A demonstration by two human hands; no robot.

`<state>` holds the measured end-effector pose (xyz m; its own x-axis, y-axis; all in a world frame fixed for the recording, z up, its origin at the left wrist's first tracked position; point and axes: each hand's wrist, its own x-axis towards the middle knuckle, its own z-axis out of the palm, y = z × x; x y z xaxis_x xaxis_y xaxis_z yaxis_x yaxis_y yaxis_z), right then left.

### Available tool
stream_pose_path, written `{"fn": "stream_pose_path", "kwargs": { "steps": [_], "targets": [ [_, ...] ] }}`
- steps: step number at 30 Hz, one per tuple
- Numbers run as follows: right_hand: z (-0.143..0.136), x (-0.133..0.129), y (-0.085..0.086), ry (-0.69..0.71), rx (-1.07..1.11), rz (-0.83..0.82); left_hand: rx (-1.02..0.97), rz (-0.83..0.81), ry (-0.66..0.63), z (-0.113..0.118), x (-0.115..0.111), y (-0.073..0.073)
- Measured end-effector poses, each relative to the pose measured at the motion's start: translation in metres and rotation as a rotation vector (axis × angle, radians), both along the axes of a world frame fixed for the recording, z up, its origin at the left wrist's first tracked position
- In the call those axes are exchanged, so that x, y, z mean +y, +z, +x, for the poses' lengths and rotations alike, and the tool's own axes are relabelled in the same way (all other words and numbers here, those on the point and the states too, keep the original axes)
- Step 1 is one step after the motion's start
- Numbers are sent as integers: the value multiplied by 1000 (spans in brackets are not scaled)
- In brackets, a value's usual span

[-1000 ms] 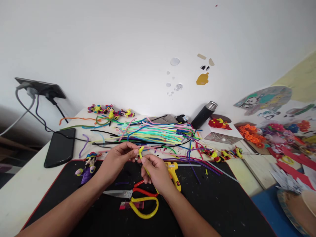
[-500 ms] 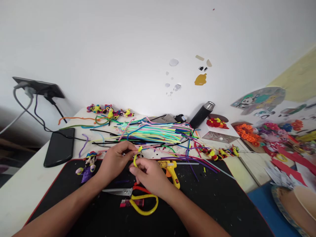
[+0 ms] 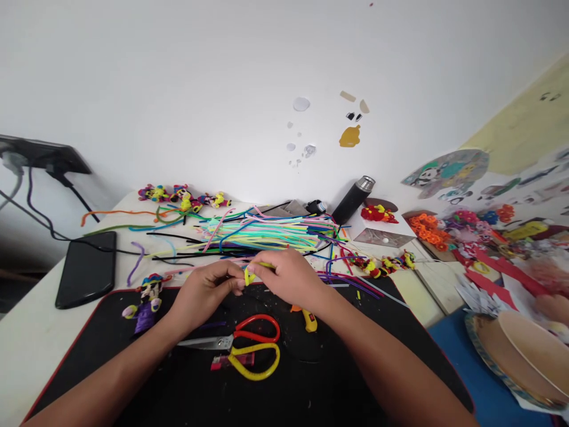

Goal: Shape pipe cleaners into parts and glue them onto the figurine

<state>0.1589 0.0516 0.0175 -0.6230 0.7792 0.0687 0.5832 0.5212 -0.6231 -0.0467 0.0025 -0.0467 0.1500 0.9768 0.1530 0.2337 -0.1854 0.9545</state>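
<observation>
Black mat on table | wall | left hand, right hand pinch yellow strip, seemingly bent

The left hand and right hand concealed parts of the yellow strip; its full length could not be determined. The right hand and wrist obscured much of the glue gun. The scissors partly covered a small pink object. The view's left edge cut off the power strip; the right edge, the pale bowl; the bottom edge, the black mat and both forearms. Items at far right were blurred. Specks on the mat were unidentifiably small.
</observation>
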Motion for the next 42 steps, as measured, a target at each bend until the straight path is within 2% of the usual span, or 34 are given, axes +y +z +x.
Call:
{"fn": "stream_pose_path", "kwargs": {
  "steps": [7, 10, 13, 17, 20, 24, 28, 32, 37, 42],
  "targets": [
    [-3, 8, -3, -17, 59, -47, -77, -52, -59, 2, -3, 3],
    [-2, 13, -7, -21, 129, -159, -120, -48, -58, 4, -6, 8],
    [-2, 17, -18, -55, 202, -347, -168, -14, -51, 6, -9, 15],
    [-7, 13, -38, -68, 281, -582, -164, 79, 43, 7, -12, 20],
    [-14, 3, -50, -53, 337, -648, -106, 173, 154, 5, -12, 19],
    [-21, -12, -56, -38, 378, -679, 43, 288, 249, -2, -8, 17],
    [-25, -27, -54, -41, 310, -604, 211, 363, 287, -8, -1, 14],
    [-24, -32, -42, -5, 179, -362, 286, 343, 232, -12, 5, 6],
    [-12, -22, -19, 72, 28, -72, 324, 331, 151, -13, 8, -5],
    [-1, -7, -3, 96, -143, 132, 324, 302, 82, -9, 5, -6]
  ]
}}
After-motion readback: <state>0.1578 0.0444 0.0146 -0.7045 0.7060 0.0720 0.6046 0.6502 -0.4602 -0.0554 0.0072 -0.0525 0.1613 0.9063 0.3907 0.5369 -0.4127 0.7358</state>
